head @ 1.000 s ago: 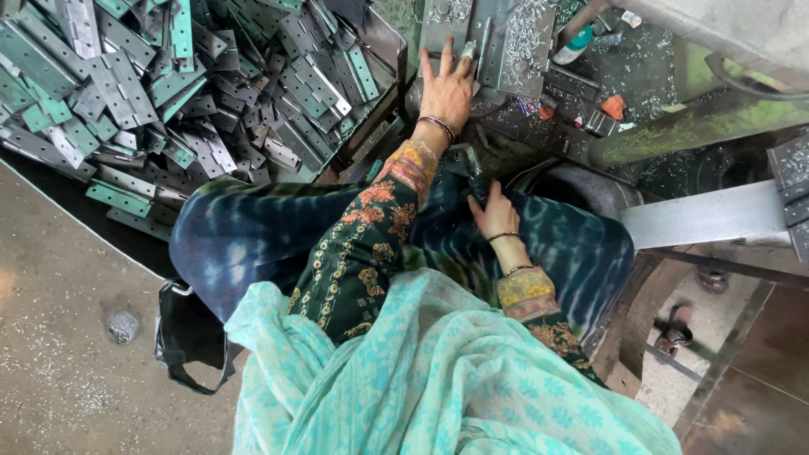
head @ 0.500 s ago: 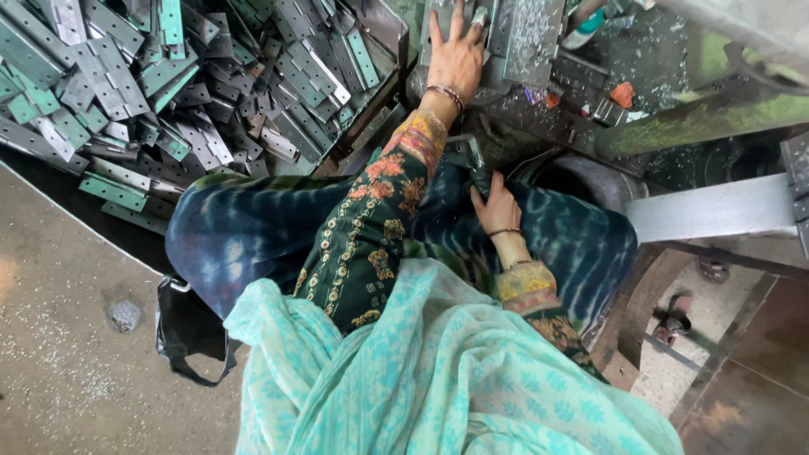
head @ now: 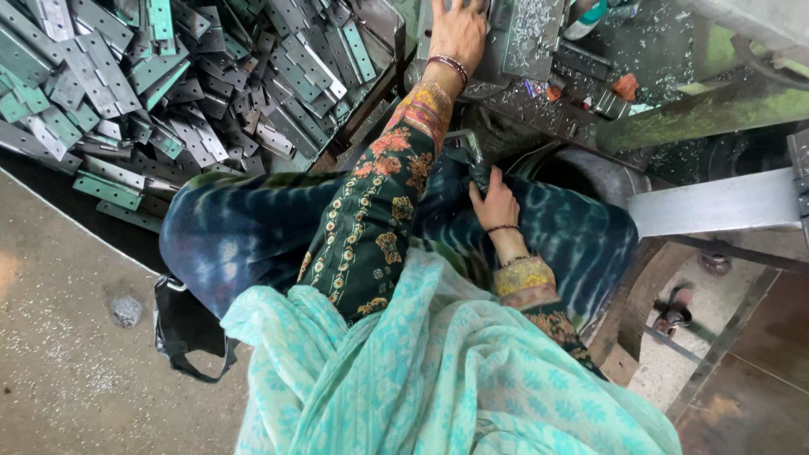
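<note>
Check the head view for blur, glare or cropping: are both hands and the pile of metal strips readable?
Head view: lighting is soft and even daylight, with no harsh glare. The pile of metal strips is sharp. The left hand is cut off at the fingertips by the top edge. The right hand on the lap is clear. The teal scarf fills the foreground.

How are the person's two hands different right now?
The left hand stretches far forward, flat on a grey metal block; the right hand stays close, resting on the blue tie-dye lap. The left fingers are spread, the right ones curled. Both wrists wear bangles.
</note>
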